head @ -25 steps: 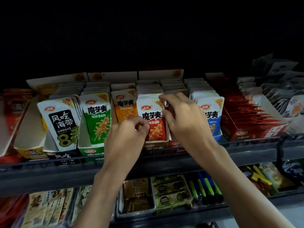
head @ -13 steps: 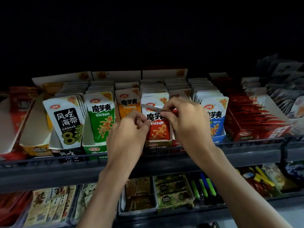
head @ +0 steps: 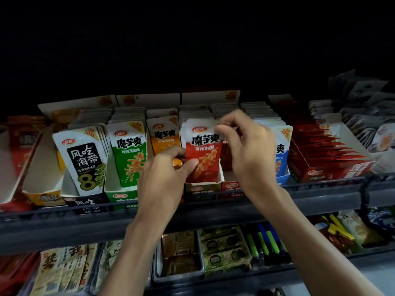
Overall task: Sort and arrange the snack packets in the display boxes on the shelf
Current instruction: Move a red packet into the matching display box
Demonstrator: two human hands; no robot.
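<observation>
Shelf [head: 64, 226] of snack packets [head: 129, 154]; darkness above

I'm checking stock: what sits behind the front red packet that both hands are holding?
Behind the red packet, held by the left hand and right hand, stands a row of packets; only their pale top edges show. Their faces and number are hidden.

Display boxes [head: 202, 186] stand side by side on shelf [head: 85, 223].

The black-and-white packet [head: 82, 159] reads 风吃海带, with a big 8 and 30%. The green packet [head: 129, 154], orange packet [head: 164, 135] and red packet [head: 202, 154] each read 魔芋爽.
</observation>
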